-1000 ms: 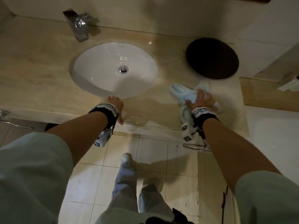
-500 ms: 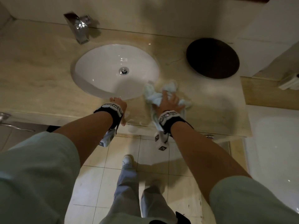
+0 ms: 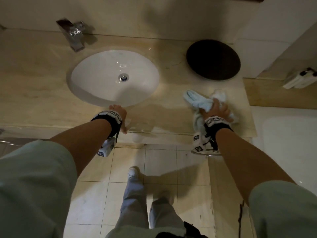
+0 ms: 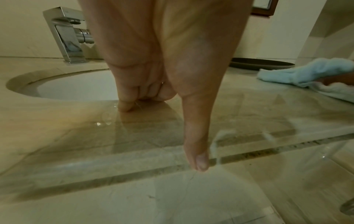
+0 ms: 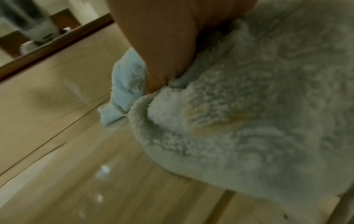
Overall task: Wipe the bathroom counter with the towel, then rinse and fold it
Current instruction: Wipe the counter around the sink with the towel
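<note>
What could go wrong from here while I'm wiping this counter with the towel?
1. The towel is bunched under your right hand, with part of it hanging over the counter's front edge; it could slip off or wipe unevenly.
2. The dark round plate sits just behind the towel; a wide stroke might knock it.
3. Your left hand braces on a wet-looking patch by the sink; it might slide.
</note>
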`<act>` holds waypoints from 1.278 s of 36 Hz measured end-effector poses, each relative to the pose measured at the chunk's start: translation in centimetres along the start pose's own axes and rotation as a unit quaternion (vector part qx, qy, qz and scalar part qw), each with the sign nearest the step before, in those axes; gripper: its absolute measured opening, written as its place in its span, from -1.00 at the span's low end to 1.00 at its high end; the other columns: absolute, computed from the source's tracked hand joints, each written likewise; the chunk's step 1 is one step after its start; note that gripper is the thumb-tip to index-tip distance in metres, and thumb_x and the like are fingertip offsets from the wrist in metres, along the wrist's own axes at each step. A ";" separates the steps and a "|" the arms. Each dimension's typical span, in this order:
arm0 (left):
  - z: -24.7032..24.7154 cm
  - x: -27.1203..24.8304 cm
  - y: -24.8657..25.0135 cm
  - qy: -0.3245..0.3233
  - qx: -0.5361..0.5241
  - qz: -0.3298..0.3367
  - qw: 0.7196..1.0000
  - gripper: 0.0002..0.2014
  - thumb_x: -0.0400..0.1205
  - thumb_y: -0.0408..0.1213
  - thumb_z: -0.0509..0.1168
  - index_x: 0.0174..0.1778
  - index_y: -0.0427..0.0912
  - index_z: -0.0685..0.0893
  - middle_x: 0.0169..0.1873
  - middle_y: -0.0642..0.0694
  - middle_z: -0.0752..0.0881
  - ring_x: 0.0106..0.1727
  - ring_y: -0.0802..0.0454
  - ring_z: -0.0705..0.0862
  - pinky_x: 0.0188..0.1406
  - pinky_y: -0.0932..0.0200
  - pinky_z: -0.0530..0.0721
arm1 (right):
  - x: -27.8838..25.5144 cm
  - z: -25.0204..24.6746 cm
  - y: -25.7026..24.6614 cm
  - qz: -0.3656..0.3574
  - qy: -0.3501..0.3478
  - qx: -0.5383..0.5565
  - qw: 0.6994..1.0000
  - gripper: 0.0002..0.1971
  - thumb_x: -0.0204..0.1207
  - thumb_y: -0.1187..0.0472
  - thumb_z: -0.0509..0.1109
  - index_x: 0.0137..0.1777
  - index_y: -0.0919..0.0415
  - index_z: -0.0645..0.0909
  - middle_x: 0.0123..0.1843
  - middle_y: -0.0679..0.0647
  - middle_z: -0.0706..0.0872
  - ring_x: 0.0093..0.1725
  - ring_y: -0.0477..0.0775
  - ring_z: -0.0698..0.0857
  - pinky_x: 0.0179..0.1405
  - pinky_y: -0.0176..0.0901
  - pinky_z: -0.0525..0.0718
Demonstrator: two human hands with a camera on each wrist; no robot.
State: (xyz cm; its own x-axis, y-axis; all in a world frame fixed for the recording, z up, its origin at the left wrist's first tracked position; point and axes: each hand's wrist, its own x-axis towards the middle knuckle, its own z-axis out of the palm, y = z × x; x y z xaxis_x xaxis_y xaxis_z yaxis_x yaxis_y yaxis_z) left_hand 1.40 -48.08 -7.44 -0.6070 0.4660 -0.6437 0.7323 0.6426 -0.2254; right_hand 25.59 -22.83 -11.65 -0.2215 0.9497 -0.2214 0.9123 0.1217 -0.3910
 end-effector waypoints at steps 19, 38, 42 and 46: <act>0.3 0.4 0.2 0.007 0.002 -0.007 1.000 0.03 0.21 0.18 0.58 0.46 -0.38 0.39 0.44 -0.41 0.40 0.46 -0.40 0.37 0.43 -0.23 0.47 | -9.9 6.6 -11.0 -0.173 -0.088 -0.110 0.975 -0.18 0.37 -0.40 0.31 0.59 -0.24 0.10 0.63 0.06 0.13 0.56 0.23 0.15 0.43 0.55 0.10; 0.8 1.6 0.1 -0.002 0.056 0.008 0.998 -0.06 0.29 0.19 0.53 0.45 -0.35 0.43 0.46 -0.40 0.40 0.50 -0.38 0.34 0.55 -0.20 0.29 | -2.8 1.9 -0.7 0.025 0.056 -0.007 0.998 -0.18 0.35 -0.30 0.41 0.58 -0.04 0.25 0.56 0.23 0.29 0.54 0.31 0.25 0.47 0.54 0.10; 0.6 1.4 0.2 -0.002 0.047 0.007 0.999 0.01 0.29 0.20 0.53 0.49 -0.39 0.36 0.48 -0.42 0.37 0.51 -0.40 0.34 0.55 -0.23 0.30 | -5.1 3.1 -3.9 -0.037 0.023 -0.019 0.999 -0.21 0.39 -0.23 0.39 0.60 -0.07 0.24 0.59 0.16 0.26 0.55 0.29 0.23 0.50 0.48 0.09; 0.3 0.9 -0.1 -0.003 0.047 0.019 0.999 0.04 0.30 0.28 0.47 0.50 -0.42 0.34 0.48 -0.43 0.34 0.52 -0.40 0.29 0.56 -0.22 0.26 | -7.6 5.5 -9.1 -0.154 -0.065 -0.087 0.982 -0.17 0.38 -0.33 0.36 0.61 -0.20 0.13 0.64 0.05 0.15 0.59 0.24 0.15 0.51 0.45 0.08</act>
State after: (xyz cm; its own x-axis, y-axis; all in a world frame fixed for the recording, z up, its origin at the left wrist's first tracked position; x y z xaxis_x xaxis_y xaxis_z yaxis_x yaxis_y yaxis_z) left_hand 0.88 -47.97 -8.20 -0.5767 0.4848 -0.6575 0.7807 0.5641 -0.2688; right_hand 17.07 -32.75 -11.33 -0.5282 0.8163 -0.2340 0.8378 0.4559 -0.3005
